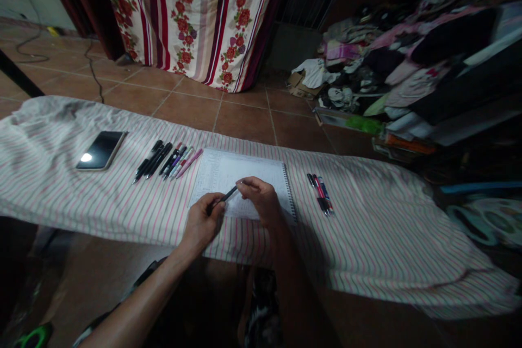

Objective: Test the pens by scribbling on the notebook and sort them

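A dark pen (229, 193) is held slanting above a spiral notebook (244, 166) whose page is covered in faint writing. The fingers of my left hand (204, 217) are closed around its lower end. At its upper end, my right hand (261, 198) pinches the tip between thumb and fingers. Left of the notebook lies a row of several pens (165, 162), black ones first, then purple and pink. A smaller group of pens (321, 194), dark and red, rests to the right of the notebook.
A striped cloth (379, 228) covers the table. A phone (101, 150) lies face up at the left. Beyond the table are a tiled floor (196, 109), a flowered curtain (204, 22) and a heap of clothes (391, 65) at the right.
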The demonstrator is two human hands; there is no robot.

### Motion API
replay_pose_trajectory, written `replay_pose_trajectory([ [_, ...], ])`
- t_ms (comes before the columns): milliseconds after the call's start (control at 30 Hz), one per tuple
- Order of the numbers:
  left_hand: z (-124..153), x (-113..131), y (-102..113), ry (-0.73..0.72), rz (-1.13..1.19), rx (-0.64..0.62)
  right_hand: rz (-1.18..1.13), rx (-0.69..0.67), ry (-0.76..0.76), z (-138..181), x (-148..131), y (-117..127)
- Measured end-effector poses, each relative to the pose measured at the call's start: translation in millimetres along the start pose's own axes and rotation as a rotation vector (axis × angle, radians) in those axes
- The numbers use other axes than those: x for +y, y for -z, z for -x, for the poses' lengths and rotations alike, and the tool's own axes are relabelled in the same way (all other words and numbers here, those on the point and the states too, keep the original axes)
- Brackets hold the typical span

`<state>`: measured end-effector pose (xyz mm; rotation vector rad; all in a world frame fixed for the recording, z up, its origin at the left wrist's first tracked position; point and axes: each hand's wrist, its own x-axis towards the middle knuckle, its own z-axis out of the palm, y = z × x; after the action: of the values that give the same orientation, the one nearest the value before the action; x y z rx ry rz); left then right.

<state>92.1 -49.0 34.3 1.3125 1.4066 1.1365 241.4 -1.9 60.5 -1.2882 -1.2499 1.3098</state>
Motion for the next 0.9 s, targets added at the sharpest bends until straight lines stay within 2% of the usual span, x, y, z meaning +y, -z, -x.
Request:
replay_pose_trajectory([
  [133, -0.2, -0.4, 0.3, 0.003, 0.006, -0.001, 0.029, 0.025, -0.013, -0.4, 0.1, -3.3],
  [300, -0.5, -1.0, -0.7, 0.038, 0.05, -0.007, -0.083, 0.004, -0.029, 1.3, -0.9, -3.8],
  [567, 0.6, 3.2, 1.2, 0.028, 0.013, -0.016, -0.006, 0.032, 0.001, 3.3, -3.2, -0.9],
  [900, 0.2, 3.9, 0.6, 0.034, 0.043, -0.006, -0.02, 0.008, 0.024, 2.2, -3.4, -1.7],
])
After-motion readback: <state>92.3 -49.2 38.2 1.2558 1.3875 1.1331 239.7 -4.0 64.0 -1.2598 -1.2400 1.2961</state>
